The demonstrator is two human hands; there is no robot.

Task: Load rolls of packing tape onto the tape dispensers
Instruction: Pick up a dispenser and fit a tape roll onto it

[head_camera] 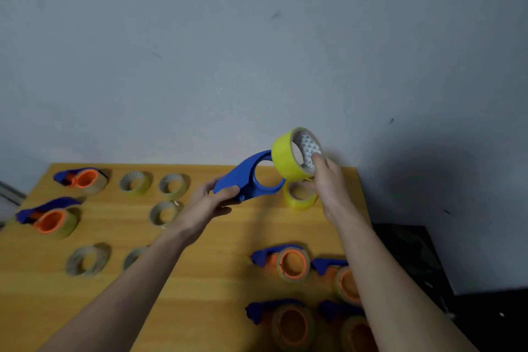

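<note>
My left hand [210,203] grips the handle end of a blue tape dispenser [248,177], held above the wooden table [217,251]; its ring is bare and points right. My right hand [328,183] holds a yellow tape roll [287,156] by its rim, raised just right of the dispenser's ring and touching or almost touching it. Another yellow roll [300,196] lies on the table below the held one.
Two loaded dispensers with orange hubs [83,178] [50,218] lie at the far left. Several loose rolls [171,186] sit in the left middle. Several more loaded dispensers [288,261] lie near right, partly under my right forearm. A grey wall stands behind; a dark surface [414,254] adjoins at right.
</note>
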